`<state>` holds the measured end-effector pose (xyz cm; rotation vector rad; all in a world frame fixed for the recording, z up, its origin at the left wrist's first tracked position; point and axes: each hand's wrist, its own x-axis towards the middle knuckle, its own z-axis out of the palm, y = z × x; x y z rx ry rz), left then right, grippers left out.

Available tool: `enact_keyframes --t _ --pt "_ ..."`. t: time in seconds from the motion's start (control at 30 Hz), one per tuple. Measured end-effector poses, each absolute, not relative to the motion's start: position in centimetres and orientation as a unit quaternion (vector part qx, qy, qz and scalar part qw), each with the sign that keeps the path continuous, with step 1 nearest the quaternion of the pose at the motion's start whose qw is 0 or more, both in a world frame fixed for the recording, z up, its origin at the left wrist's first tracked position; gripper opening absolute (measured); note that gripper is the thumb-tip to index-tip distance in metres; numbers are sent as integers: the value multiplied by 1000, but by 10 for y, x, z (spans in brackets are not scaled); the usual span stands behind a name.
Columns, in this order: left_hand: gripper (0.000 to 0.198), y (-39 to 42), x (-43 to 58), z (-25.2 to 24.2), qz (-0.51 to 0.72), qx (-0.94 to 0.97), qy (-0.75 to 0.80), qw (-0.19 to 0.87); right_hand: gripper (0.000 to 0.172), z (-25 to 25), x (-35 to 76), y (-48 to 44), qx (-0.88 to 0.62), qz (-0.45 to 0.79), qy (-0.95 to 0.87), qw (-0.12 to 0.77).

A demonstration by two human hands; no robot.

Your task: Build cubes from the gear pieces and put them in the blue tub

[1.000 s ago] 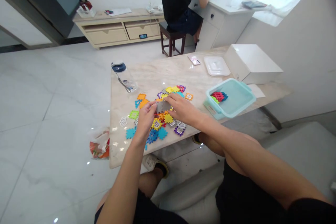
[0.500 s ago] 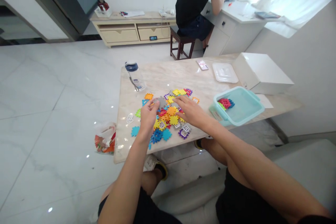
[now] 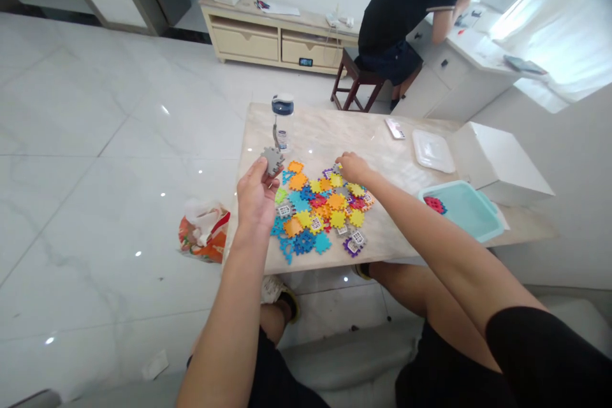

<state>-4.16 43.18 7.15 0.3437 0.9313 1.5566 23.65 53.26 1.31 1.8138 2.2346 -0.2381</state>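
Grey tile is pinched aloft by left hand, apparently to clear the pile. Right hand curls at its far edge; grip unclear.

With the pile of colourful toothed pieces on the table as my clock's centre, I see the left hand near ten o'clock, pinching a grey piece above the tabletop. Near two, the right hand's fingertips are at the pile's far edge; I can't tell whether they grip anything. A clear, blue-capped bottle stands at eleven, a pale-turquoise tub at three. Beyond, at one, a person sits on a stool.
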Motion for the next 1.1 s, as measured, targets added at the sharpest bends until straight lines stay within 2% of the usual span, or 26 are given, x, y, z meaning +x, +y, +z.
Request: enact_keyframes --t 0.23,0.37,0.53,0.67,0.77,0.83,0.93,1.03,1.1 --pt "17 427 -54 68 639 132 383 653 59 -6 237 551 581 -82 786 194" --pt "19 428 -27 62 600 147 392 682 61 -8 237 551 580 -70 789 191" --pt "30 427 17 51 564 184 412 692 57 -3 240 546 581 -57 796 161" --pt "36 421 35 45 528 231 424 699 42 4 248 547 588 -70 797 123" --pt "32 423 36 43 523 265 445 677 25 17 256 548 590 -93 797 90" --pt "27 427 35 42 527 262 461 664 20 33 264 544 591 -103 797 69" --pt "21 433 38 43 533 240 479 654 16 67 279 524 604 -117 787 -45" --pt "18 433 45 44 535 249 487 644 15 98 290 483 611 -137 733 -264" --pt "19 427 49 42 536 267 499 627 16 106 292 448 610 -161 681 -372"
